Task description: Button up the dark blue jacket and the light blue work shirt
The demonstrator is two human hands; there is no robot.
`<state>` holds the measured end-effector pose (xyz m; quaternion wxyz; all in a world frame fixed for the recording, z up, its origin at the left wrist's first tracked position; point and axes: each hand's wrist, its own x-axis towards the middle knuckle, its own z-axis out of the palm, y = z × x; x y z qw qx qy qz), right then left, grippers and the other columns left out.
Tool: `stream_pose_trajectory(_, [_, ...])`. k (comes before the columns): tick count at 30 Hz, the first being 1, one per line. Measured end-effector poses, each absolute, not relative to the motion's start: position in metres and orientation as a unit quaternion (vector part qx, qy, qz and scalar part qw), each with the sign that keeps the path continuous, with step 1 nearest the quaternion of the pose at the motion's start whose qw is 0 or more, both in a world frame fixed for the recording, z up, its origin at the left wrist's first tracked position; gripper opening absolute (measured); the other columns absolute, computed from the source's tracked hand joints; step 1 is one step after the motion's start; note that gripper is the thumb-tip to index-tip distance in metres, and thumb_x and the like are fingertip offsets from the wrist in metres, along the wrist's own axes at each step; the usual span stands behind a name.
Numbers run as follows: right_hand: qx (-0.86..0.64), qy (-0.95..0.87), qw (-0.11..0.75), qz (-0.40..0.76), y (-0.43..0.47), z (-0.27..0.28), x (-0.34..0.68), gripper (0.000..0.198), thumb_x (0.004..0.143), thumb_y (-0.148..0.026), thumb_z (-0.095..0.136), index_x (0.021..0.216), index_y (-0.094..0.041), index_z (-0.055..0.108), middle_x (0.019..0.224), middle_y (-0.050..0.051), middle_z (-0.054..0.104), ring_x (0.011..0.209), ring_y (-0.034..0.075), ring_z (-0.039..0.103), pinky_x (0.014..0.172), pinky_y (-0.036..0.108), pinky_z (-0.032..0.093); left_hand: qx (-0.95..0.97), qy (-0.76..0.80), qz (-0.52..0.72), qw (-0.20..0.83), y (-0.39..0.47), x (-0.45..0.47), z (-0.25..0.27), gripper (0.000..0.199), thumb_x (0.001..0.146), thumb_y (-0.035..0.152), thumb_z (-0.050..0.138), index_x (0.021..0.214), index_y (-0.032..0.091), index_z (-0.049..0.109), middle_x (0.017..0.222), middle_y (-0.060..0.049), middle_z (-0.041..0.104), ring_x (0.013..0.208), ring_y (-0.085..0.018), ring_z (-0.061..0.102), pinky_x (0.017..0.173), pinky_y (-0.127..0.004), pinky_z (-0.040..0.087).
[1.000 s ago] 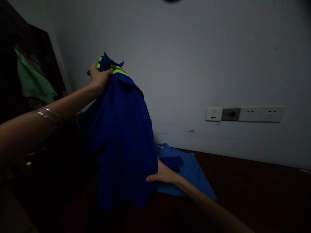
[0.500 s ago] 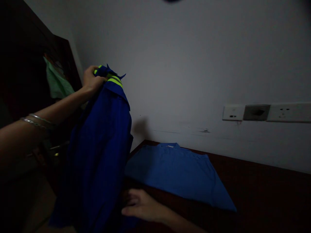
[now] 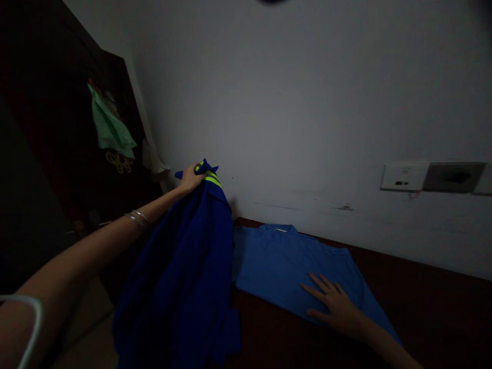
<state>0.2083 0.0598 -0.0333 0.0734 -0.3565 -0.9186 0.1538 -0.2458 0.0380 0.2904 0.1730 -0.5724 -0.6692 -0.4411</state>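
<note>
My left hand (image 3: 191,178) is closed on the top of a dark blue garment (image 3: 188,266) with yellow-green and grey reflective bands. The garment hangs in folds from my fist, and its lower part reaches past the bottom of the view. On the dark table to its right lies a lighter blue shirt (image 3: 272,266), spread flat with its collar toward the wall. My right hand (image 3: 338,307) is over the shirt's near right part, palm down with fingers spread. Whether it presses on the cloth I cannot tell.
The dark reddish table (image 3: 265,333) meets a pale wall (image 3: 288,102). Wall sockets (image 3: 405,177) are at the right. A light green cloth (image 3: 109,125) hangs at the left on a dark cabinet or door (image 3: 46,102). The light is dim.
My right hand has moved right from beside the dark blue garment to over the lighter shirt, its fingers now spread. My left hand, still gripping the garment, appears lower and further right.
</note>
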Motion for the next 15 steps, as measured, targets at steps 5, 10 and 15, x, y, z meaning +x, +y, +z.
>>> stream_pose_trajectory(5, [-0.374,-0.91,0.079,0.162,0.053,-0.036,0.209,0.065,0.073,-0.068,0.041,0.131,-0.041,0.034,0.146,0.003,0.019,0.131,0.036,0.012,0.102,0.061,0.01,-0.578,-0.711,-0.375,0.138,0.075,-0.238,0.217,0.04,0.075,0.022,0.056,0.115,0.017,0.051,0.111,-0.009,0.06,0.101,-0.023,0.055,0.089,-0.032,0.042])
stream_pose_trajectory(10, [-0.393,-0.898,0.09,0.177,0.041,-0.038,0.233,0.066,0.07,-0.065,0.048,0.13,-0.042,0.034,0.145,0.0,0.018,0.131,0.035,0.011,0.103,0.06,0.008,-0.564,-0.755,-0.319,0.102,0.104,-0.235,0.158,0.045,0.079,0.024,0.053,0.123,0.018,0.045,0.117,-0.01,0.058,0.107,-0.024,0.053,0.09,-0.033,0.04])
stream_pose_trajectory(15, [-0.421,-0.885,0.053,0.192,0.035,-0.045,0.285,0.065,0.067,-0.066,0.05,0.127,-0.046,0.034,0.143,-0.004,0.019,0.13,0.035,0.011,0.103,0.062,0.009,-0.579,-0.753,-0.297,0.094,0.138,-0.231,0.144,0.046,0.083,0.027,0.048,0.128,0.022,0.04,0.12,-0.009,0.056,0.109,-0.024,0.051,0.09,-0.036,0.04])
